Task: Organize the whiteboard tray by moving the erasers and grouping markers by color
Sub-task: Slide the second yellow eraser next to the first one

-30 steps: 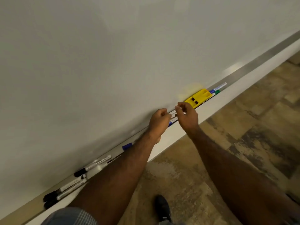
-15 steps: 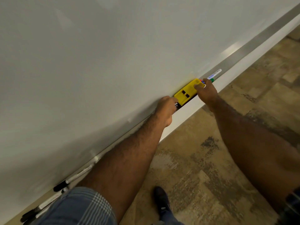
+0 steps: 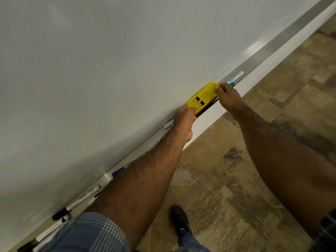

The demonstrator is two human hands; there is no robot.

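Both hands have shifted rightward along the whiteboard tray [image 3: 283,43] since a second ago, leaving the loose markers they were pinching and closing on the yellow eraser [image 3: 202,98], one at each end; over the last half second the hold has barely altered.

At the far left of the tray lie black-capped markers [image 3: 60,214], white-barrelled and roughly in line with the tray, partly hidden by a blue checked sleeve [image 3: 87,233]. Further along, a marker with a purple cap [image 3: 118,172] shows just above the left forearm. A white marker end [image 3: 168,124] pokes out just left of the left wrist.

The left hand [image 3: 183,120] has its fingers curled against the near, lower-left end of the eraser, gripping that end; its fingertips are hidden behind the hand. The eraser rests in the tray, tilted back against the whiteboard [image 3: 127,60], with two dark rectangular slots in its yellow face and a dark strip along its lower edge.

The right hand [image 3: 228,99] holds the upper-right end, thumb lying on the yellow face and the other fingers wrapped round the end. Just beyond it lie a white marker with blue lettering [image 3: 234,79] and a green cap [image 3: 232,84] beside it, touching or nearly touching the fingers.

Below, a dark shoe [image 3: 180,220] stands on the mottled brown floor [image 3: 218,188].
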